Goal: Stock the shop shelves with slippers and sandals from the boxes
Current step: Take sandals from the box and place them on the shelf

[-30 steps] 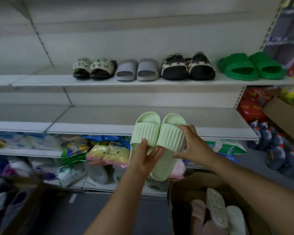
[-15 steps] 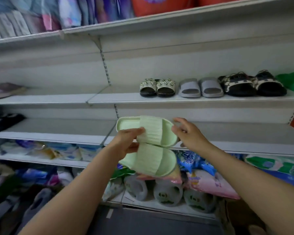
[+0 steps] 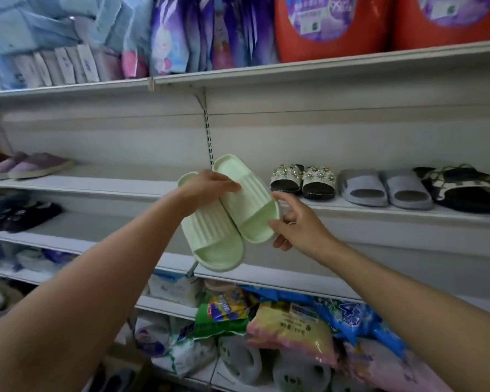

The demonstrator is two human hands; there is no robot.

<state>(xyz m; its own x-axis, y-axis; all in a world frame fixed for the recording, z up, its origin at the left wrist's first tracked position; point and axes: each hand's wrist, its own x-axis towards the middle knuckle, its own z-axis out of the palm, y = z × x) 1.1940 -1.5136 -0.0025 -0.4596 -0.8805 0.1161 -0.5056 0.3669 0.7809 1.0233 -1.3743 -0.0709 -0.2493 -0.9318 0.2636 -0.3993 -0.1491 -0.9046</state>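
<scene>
A pair of pale green slippers [image 3: 232,213] is held up in the air in front of white metal shelves. They are smooth, moulded foam slides with thick rounded soles and wide ribbed straps, lying side by side and tilted, toes pointing down and to the right. The left hand [image 3: 207,188] grips the pair from above, fingers curled over the straps. The right hand [image 3: 294,224] is at the toe of the right-hand slipper, thumb and fingers loosely bent around its edge; whether it truly grips cannot be told.

Just behind the slippers runs the shoe shelf [image 3: 379,213], a flat white board. On it, to the right, stand black sandals with pearl and flower trim [image 3: 303,181], then plain grey slides [image 3: 385,189], then black sandals with checked straps [image 3: 464,188]. Far left on the same level sit soft purple house slippers [image 3: 26,165]. A slotted metal upright [image 3: 207,134] rises behind. The top shelf holds blue and purple soft packs [image 3: 164,38] and orange bags [image 3: 331,24]. Low down lie crinkled plastic packets [image 3: 292,326].
</scene>
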